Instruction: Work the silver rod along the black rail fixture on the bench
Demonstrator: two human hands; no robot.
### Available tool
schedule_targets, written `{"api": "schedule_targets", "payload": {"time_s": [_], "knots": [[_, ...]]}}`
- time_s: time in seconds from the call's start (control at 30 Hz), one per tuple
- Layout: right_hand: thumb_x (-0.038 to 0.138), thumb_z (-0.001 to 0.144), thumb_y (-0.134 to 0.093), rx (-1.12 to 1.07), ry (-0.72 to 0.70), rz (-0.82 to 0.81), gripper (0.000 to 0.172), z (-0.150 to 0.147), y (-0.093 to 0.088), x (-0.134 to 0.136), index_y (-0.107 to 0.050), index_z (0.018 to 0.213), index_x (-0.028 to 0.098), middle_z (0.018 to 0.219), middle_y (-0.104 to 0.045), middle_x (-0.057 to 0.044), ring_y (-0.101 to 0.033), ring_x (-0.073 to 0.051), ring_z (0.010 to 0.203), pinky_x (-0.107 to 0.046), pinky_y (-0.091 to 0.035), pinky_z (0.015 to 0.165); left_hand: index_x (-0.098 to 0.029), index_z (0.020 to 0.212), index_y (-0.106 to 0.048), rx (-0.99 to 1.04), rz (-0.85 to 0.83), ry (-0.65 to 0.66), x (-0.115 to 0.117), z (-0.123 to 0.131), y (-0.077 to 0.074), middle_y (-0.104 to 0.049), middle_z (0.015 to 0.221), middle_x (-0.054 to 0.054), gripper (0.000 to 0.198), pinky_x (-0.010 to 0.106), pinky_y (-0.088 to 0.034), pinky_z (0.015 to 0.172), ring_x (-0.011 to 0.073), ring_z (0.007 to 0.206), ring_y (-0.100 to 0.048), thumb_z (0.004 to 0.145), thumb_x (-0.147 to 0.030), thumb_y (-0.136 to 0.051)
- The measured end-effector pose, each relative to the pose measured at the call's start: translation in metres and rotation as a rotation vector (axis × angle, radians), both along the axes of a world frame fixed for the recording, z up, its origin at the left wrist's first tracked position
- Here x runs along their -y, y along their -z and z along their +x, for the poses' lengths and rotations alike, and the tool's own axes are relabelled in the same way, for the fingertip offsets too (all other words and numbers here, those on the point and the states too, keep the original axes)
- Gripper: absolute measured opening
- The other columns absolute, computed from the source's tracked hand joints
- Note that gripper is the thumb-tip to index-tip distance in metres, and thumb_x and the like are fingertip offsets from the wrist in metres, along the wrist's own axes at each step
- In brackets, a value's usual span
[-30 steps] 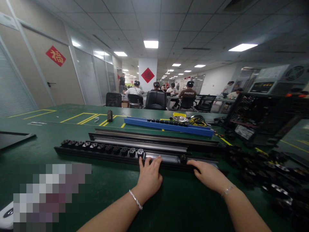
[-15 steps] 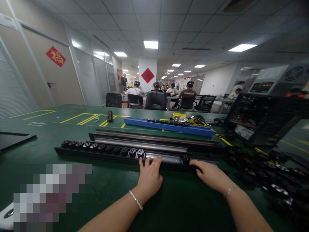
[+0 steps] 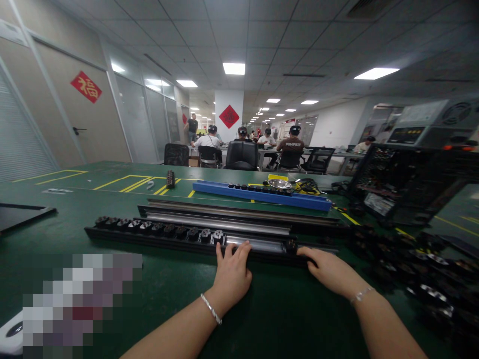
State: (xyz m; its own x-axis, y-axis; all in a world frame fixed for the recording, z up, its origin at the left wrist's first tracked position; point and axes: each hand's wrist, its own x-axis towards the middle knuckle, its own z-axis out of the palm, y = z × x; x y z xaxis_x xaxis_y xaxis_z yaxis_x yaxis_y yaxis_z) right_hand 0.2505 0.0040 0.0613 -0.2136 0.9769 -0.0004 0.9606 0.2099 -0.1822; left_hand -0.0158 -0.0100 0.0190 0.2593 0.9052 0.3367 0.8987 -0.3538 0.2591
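Observation:
A long black metal rail (image 3: 157, 242) lies across the green table, with a row of small black socket-like modules (image 3: 168, 231) set along its left half. My left hand (image 3: 232, 274) rests on the rail's near edge, fingers spread, the index tip by the last module (image 3: 218, 236) of the row. Right of it a bare silvery stretch of the channel shows. A lone black module (image 3: 291, 246) sits there toward the right end. My right hand (image 3: 327, 269) has its fingertips against that module's right side, thumb lower at the rail; the exact grip is partly hidden.
Behind lie more dark rails (image 3: 224, 225) and a blue rail (image 3: 262, 196) with black modules. A heap of black parts (image 3: 422, 264) spreads at right, before an open black case (image 3: 396, 184). A metal dish (image 3: 279, 184) stands farther back. People sit beyond the table.
My right hand and the lone module have shifted slightly to the right along the rail. My left hand stays in place.

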Motion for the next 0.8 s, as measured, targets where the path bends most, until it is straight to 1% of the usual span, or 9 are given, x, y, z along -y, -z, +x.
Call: {"api": "schedule_targets", "payload": {"time_s": [0.2, 0.43, 0.8], "knots": [[0.023, 0.077, -0.038, 0.015, 0.001, -0.014, 0.045, 0.0003, -0.0010, 0.0006, -0.056, 0.118, 0.028, 0.120, -0.059, -0.003, -0.054, -0.020, 0.110, -0.035, -0.039, 0.094, -0.029, 0.129, -0.040, 0.017, 0.010, 0.002, 0.0000, 0.0004, 0.0005, -0.045, 0.136, -0.001, 0.059, 0.061, -0.003, 0.106, 0.0254, 0.120, -0.034, 0.072, -0.015, -0.045], [0.023, 0.077, -0.038, 0.004, 0.011, -0.012, 0.044, 0.0016, -0.0026, 0.0017, -0.056, 0.117, 0.028, 0.119, -0.060, -0.002, -0.054, -0.020, 0.109, -0.035, -0.039, 0.095, -0.028, 0.128, -0.040, 0.063, 0.015, 0.018, -0.0006, 0.0002, 0.0015, -0.046, 0.135, -0.003, 0.058, 0.061, -0.002, 0.106, 0.0256, 0.120, -0.034, 0.072, -0.016, -0.044], [0.021, 0.076, -0.039, -0.025, 0.031, -0.021, 0.043, 0.0091, 0.0000, -0.0008, -0.058, 0.114, 0.029, 0.117, -0.061, -0.001, -0.055, -0.020, 0.108, -0.034, -0.039, 0.095, -0.028, 0.130, -0.038, 0.014, 0.003, 0.005, 0.0009, 0.0005, -0.0011, -0.045, 0.135, -0.001, 0.059, 0.060, -0.002, 0.107, 0.0251, 0.121, -0.034, 0.073, -0.016, -0.044]]}}
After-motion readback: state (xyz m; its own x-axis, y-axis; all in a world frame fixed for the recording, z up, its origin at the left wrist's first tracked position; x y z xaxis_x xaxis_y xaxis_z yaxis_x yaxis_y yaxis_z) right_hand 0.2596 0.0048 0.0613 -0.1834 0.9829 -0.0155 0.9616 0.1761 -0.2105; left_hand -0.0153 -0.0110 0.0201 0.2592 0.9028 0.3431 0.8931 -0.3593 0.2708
